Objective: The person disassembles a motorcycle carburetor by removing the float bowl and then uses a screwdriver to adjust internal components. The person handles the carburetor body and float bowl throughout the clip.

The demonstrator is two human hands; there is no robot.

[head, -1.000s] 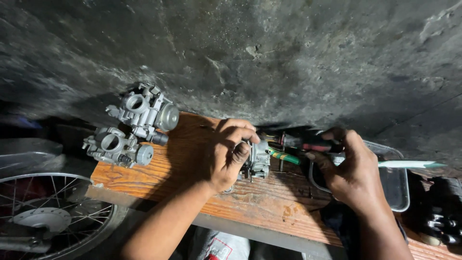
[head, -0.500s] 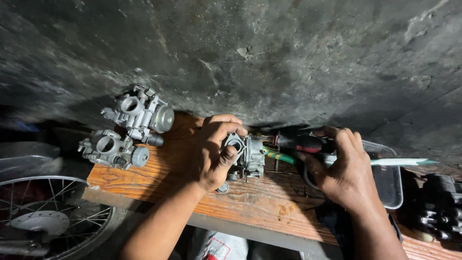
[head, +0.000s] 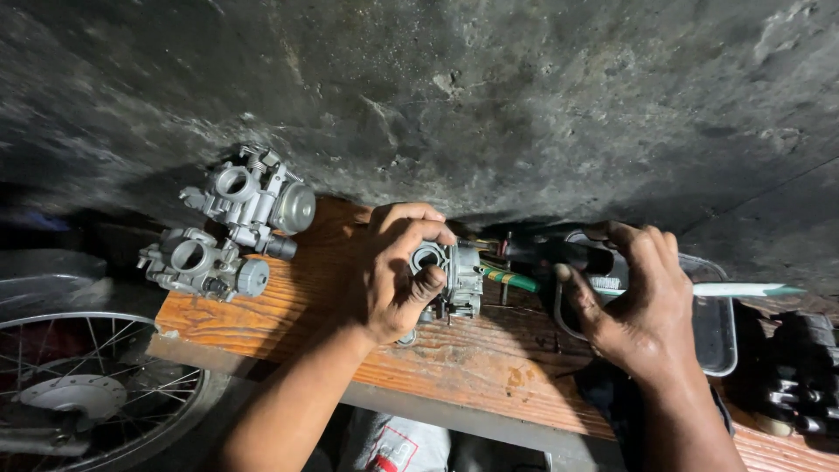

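Observation:
My left hand (head: 384, 280) is shut on a small grey metal carburetor (head: 456, 278) and holds it just above a wooden board (head: 489, 358), thumb pressed on its round opening. My right hand (head: 647, 306) hovers with curled, spread fingers over the left end of a clear plastic tray (head: 712, 345). A white-handled brush (head: 743, 289) lies across that tray, its bristled head under my fingers. I see nothing gripped in the right hand.
Two more grey carburetors (head: 253, 197) (head: 197, 262) sit at the board's left end. A green-handled tool (head: 511, 278) and dark tools lie between my hands. A spoked wheel (head: 79, 385) is lower left, a rough dark wall (head: 524, 105) behind, dark parts (head: 804, 367) at right.
My left hand has turned the carburetor so its round opening faces up. My right hand has spread its fingers over the brush head and tray edge.

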